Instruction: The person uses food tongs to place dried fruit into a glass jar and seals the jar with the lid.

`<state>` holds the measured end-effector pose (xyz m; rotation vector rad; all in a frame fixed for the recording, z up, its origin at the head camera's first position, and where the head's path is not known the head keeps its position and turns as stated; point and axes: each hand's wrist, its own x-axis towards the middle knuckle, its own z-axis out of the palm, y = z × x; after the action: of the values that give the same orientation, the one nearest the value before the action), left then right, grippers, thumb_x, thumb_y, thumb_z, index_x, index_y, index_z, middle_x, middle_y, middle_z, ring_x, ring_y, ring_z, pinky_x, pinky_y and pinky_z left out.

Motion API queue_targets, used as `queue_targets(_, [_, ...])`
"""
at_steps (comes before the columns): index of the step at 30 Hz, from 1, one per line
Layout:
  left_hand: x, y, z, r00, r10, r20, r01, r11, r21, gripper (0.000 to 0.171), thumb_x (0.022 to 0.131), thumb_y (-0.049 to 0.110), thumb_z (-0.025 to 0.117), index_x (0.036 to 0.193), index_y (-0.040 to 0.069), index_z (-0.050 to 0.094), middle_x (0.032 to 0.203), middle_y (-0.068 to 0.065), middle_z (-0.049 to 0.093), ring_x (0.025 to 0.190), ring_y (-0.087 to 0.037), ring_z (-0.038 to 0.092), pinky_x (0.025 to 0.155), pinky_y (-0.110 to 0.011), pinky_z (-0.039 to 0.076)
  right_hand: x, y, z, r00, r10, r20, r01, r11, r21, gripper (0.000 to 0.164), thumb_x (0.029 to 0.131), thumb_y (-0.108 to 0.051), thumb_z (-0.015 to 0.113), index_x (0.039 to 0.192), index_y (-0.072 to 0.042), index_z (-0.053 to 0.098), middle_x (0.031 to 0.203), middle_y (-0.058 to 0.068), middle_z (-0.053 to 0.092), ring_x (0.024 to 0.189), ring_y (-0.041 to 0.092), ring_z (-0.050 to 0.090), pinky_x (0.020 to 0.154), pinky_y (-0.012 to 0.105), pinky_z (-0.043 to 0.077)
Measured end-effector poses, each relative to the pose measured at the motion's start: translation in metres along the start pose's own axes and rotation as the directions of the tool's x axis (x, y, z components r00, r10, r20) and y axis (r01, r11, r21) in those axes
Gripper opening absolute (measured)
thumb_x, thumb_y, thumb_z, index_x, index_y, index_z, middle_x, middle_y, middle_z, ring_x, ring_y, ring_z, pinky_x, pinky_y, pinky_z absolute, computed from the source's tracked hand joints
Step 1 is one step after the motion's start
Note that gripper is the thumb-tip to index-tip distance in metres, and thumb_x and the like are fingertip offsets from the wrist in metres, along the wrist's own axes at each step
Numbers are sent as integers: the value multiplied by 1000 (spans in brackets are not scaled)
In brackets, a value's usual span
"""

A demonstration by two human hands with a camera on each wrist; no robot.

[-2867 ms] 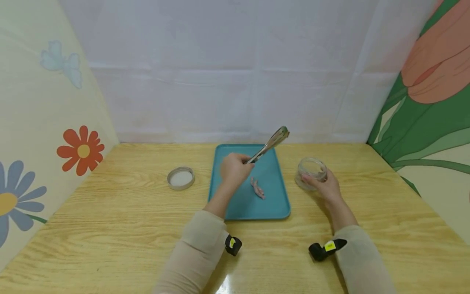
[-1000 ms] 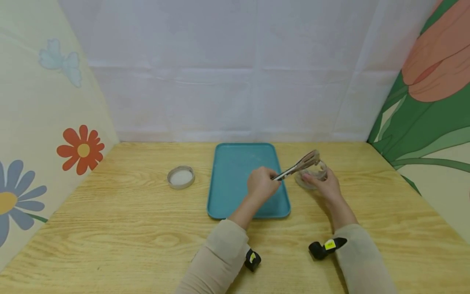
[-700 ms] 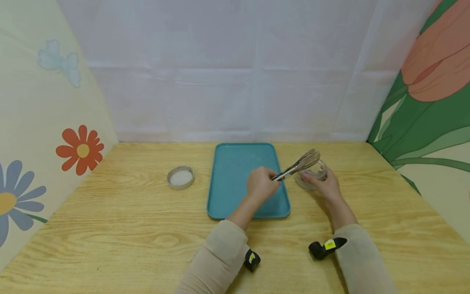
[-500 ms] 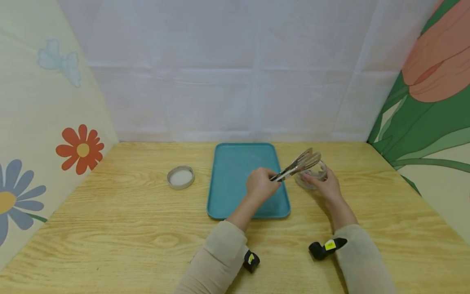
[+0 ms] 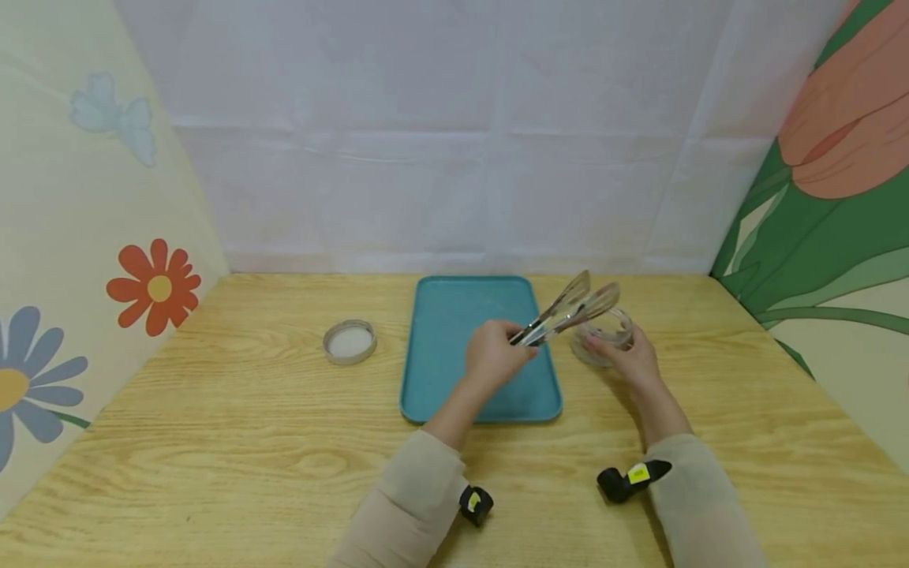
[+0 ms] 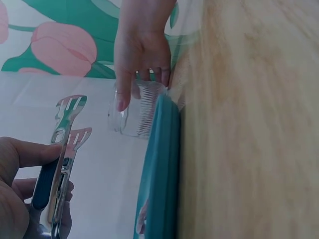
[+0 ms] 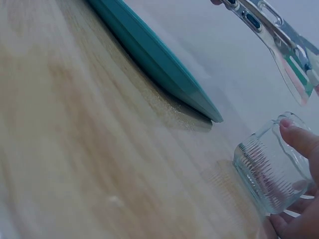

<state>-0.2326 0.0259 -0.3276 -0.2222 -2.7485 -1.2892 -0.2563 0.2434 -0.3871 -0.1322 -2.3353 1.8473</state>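
Note:
Pinched in my left hand (image 5: 491, 355) is a pair of metal tongs (image 5: 568, 308) with dark handle grips. Their two slotted ends stand apart with nothing visible between them, up and left of the jar mouth. My right hand (image 5: 634, 359) grips a clear glass jar (image 7: 269, 169) with ribbed sides, thumb at its rim, keeping it upright on the table. The jar has no lid on. A small pinkish piece (image 6: 142, 217) shows on the blue tray (image 5: 454, 315) in the left wrist view; the left hand hides it in the head view.
A round lid (image 5: 349, 342) lies left of the tray on the wooden table (image 5: 248, 442). A white cloth backdrop (image 5: 426, 158) stands behind, and flower-printed panels (image 5: 64, 205) flank both sides.
The left hand carried the tongs from over the tray to the jar mouth. There the tongs' ends spread apart, and the hand has drawn slightly back left. The right hand stays on the jar.

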Motion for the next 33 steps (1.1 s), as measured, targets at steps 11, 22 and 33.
queue_targets(11, [-5, -7, -27, 999, 54, -7, -54, 998, 12, 20, 69, 18, 71, 87, 10, 68, 72, 4, 61, 58, -9, 54, 54, -28, 42, -2, -1, -2, 1000, 16, 12, -16, 1000, -21, 89, 72, -33, 68, 137, -3, 15, 132, 22, 27, 117, 33, 28, 93, 42, 24])
queue_targets(22, [-16, -24, -60, 997, 42, -57, -37, 995, 94, 13, 69, 18, 70, 81, 13, 69, 68, 4, 59, 57, -13, 50, 47, -29, 38, -2, -1, -4, 1000, 21, 13, -20, 998, -56, 91, 73, -37, 67, 138, -5, 13, 133, 22, 25, 118, 34, 26, 93, 45, 24])
queue_targets(33, [-31, -41, -85, 1000, 6, -19, -3, 987, 163, 13, 68, 18, 71, 80, 15, 67, 66, 4, 57, 55, -15, 46, 45, -30, 35, -2, -3, -3, 1000, 21, 20, -20, 998, -53, 91, 74, -36, 66, 138, -3, 11, 134, 22, 22, 119, 34, 24, 94, 44, 23])
